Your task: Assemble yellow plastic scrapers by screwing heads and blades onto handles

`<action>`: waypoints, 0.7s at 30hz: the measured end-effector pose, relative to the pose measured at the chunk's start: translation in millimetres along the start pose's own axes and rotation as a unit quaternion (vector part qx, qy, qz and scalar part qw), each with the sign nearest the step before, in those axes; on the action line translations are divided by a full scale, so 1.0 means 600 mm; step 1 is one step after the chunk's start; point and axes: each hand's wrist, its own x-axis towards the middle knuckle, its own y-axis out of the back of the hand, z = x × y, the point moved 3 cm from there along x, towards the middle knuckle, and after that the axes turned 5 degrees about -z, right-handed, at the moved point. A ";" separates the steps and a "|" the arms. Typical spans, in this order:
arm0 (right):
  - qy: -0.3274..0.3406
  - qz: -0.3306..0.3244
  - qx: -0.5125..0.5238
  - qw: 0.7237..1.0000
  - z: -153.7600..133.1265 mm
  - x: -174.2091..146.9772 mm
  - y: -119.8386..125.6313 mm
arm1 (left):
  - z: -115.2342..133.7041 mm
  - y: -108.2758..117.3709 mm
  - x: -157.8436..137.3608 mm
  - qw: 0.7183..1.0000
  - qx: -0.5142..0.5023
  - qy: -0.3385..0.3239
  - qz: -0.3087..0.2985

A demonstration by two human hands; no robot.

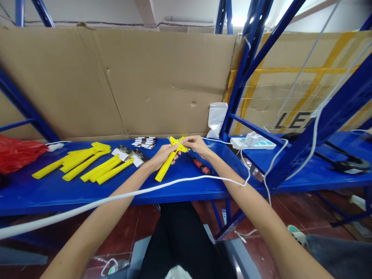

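A yellow scraper (165, 166) is held above the blue shelf top, its handle slanting down toward me. My left hand (163, 155) is closed around it just below the wide head. The fingertips of my right hand (198, 145) are pinched at the right end of the head; whether a small part sits between them is too fine to see. Below my right hand lies a red and black screwdriver (201, 166). Several more yellow scrapers (78, 158) rest at the left, and others (109, 170) nearer my left hand have black and white cards (138, 159) at their heads.
Behind the scrapers is a stack of small cards (144, 142). A white cable (139, 192) hangs across the view in front of my forearms. At the right are a power strip (255, 142) and a blue rack post (245, 73). A red bag (20, 154) sits far left.
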 end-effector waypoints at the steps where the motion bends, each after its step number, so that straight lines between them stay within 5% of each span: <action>1: 0.001 -0.002 0.002 1.000 0.000 0.000 -0.001 | 0.000 0.001 -0.001 1.000 0.007 -0.002 -0.004; 12: 0.060 -0.005 0.022 0.998 -0.021 -0.005 -0.002 | 0.024 -0.011 -0.013 0.996 0.048 -0.076 0.008; 21: 0.070 -0.026 0.036 0.997 -0.021 -0.005 -0.001 | 0.026 -0.010 -0.012 0.996 0.048 -0.065 -0.025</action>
